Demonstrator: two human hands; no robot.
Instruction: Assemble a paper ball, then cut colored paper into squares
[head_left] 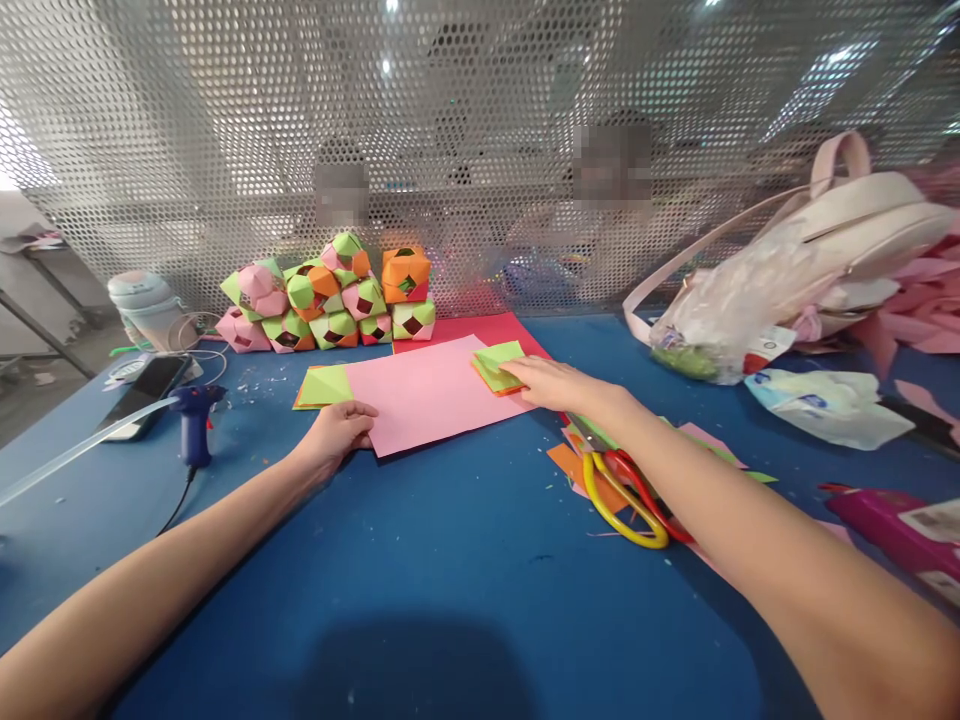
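A large sheet of pink paper (424, 395) lies on the blue table. My left hand (337, 437) is closed at its left edge, fingers curled over the paper's corner. Just beyond that hand, a small stack of green and orange paper squares (322, 386) lies by the sheet's left end. Over on the right end, my right hand (551, 382) is closed on a second stack of green and orange paper squares (495, 368), its fingertips at the stack's right side. Scissors with yellow and red handles (611, 500) lie beneath my right forearm, partly covered by it.
Folded paper blocks (330, 300) are piled by the perforated metal screen (480, 130). On the left are a blue glue gun (196, 425), a phone (150, 390) and a cup (146, 305). A pale bag (847, 230), tissue pack (829, 405) and paper scraps (562, 462) sit right. People are behind the screen.
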